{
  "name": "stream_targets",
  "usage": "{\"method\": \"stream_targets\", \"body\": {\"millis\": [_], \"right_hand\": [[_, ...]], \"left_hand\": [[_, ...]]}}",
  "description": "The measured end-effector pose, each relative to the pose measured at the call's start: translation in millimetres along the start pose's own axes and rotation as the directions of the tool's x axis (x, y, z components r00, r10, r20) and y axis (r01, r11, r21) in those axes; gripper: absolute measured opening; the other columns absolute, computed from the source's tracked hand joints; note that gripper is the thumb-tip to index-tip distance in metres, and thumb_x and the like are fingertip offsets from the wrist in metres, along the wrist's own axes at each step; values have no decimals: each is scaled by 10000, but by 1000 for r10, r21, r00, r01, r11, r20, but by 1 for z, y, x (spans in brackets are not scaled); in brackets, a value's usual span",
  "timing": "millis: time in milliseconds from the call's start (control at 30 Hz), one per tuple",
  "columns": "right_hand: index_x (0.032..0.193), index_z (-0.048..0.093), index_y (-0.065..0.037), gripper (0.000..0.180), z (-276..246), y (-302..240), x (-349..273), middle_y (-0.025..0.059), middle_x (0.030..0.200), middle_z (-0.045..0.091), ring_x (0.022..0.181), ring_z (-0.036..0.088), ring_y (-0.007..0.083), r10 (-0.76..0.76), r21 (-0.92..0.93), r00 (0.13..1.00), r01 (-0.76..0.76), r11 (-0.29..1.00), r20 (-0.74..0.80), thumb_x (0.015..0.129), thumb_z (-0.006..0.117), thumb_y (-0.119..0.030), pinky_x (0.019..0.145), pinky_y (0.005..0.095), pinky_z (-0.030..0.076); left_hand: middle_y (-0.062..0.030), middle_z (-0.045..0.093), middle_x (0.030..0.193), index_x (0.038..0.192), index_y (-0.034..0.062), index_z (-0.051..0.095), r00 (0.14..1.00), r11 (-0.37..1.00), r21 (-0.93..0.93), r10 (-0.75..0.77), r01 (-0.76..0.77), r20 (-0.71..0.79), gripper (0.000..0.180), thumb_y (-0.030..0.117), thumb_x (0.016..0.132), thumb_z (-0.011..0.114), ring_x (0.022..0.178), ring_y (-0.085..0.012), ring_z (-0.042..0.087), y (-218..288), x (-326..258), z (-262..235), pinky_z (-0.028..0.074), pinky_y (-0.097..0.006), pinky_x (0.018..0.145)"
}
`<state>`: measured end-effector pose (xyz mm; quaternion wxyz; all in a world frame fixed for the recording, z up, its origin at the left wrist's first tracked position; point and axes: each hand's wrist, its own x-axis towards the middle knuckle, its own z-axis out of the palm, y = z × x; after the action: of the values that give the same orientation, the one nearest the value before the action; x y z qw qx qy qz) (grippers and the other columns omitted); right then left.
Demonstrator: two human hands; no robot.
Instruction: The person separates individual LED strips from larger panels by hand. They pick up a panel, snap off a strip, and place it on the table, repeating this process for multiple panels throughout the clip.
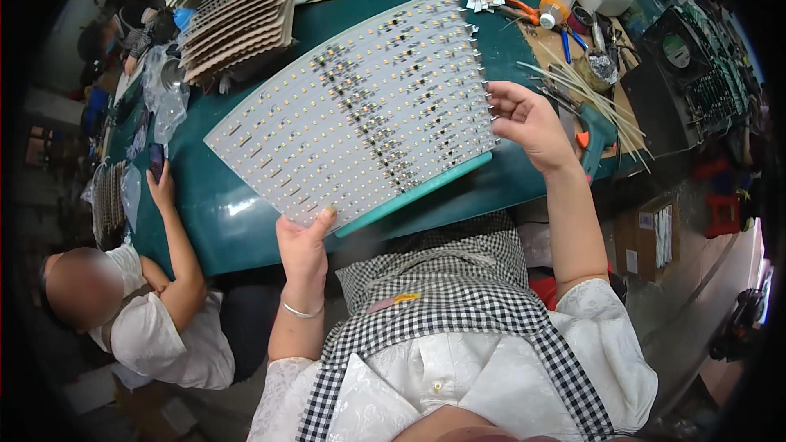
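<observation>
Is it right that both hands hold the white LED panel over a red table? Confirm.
Not quite: the head view shows the table is green, not red. The left hand and right hand do hold the white LED panel over it.

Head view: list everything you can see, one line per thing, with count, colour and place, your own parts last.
LED panel: one, white with rows of yellow dots, held tilted above the table
Tray: one, teal, its edge showing under the panel's near side
Table: one, dark green, across the middle
Cardboard sheets: a fanned stack, brown and white, far left of the table
Glue gun: one, teal with orange trigger, right of the panel
Thin sticks: a bundle, pale, far right
Bottle: one, clear with orange contents, far right
Scissors: one pair, orange handles, beside the bottle
Co-worker: one, white top, seated lower left, holding a phone
Apron: one, black and white check, lower centre
Left hand: grip on the panel's near corner
Right hand: grip on the panel's right edge
</observation>
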<state>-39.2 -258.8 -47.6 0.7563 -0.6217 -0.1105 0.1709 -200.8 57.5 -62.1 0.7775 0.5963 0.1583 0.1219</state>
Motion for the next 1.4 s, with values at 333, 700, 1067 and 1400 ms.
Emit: {"method": "stream_targets", "body": {"millis": [333,700,1067,1400], "right_hand": [[1011,580,45,271,0,5,18,58,883,660,816,599,81,113,-282,993,-102,954,25,762,684,71,715,239,496],[956,641,35,255,-2,1,-3,87,905,695,819,643,117,7,-528,1000,1,849,15,716,720,65,750,271,520],[1013,655,40,290,3,39,-27,130,940,692,828,664,176,-298,-350,948,244,904,-109,778,706,-122,732,286,526],[901,666,40,128,-15,24,26,64,755,660,637,601,103,-174,-178,961,136,975,-217,776,688,53,598,224,488]], "left_hand": [[-116,642,1118,1197,-36,543,988,994,3,-109,109,106,481,-19,754,728,982,-194,629,-7,30,-5,490,-335,885],[-75,663,987,1029,-17,624,969,943,224,244,-247,40,300,-43,751,735,902,-181,625,-20,-6,0,480,-313,845],[-175,699,970,928,15,671,621,571,260,640,-778,453,149,141,865,621,980,-343,665,-37,9,-12,337,-592,1043],[-126,642,1080,1055,-21,615,786,787,-20,614,-617,-71,251,-108,822,586,1052,-266,615,5,24,-20,446,-459,996]]}}
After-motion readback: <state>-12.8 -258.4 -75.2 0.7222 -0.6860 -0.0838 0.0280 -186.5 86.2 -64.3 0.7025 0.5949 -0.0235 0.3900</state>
